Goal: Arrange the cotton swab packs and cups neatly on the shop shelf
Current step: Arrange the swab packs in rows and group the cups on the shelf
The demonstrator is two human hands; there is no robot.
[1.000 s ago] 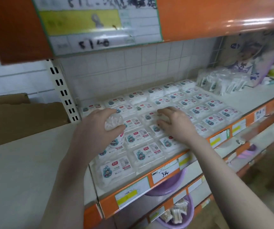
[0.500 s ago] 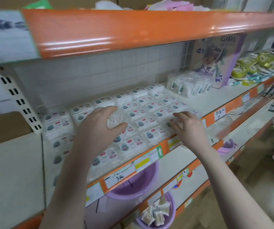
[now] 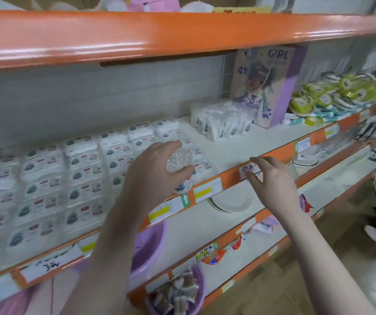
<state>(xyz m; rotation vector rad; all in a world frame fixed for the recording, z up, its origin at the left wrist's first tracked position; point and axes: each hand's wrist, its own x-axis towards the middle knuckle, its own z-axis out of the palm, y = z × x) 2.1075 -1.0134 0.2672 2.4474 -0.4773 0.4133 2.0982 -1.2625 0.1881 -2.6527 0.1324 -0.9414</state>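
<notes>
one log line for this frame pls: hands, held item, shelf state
left hand: grips cotton swab cup | right hand: empty, fingers spread, by shelf edge | flat packs: in rows

1. The cotton swab cup [image 3: 179, 169] in your left hand [image 3: 153, 171] is a clear round tub with a printed label near its lower end, tilted so that its clear end faces you, held just above the shelf's front rows.
2. The flat cotton swab packs [image 3: 78, 176] lie in tidy rows under and to the left of that hand, white with small labels facing up; blur hides the print.
3. The upright bagged swab packs [image 3: 222, 123] stand clustered beyond your right hand [image 3: 271, 178], well behind it.
</notes>
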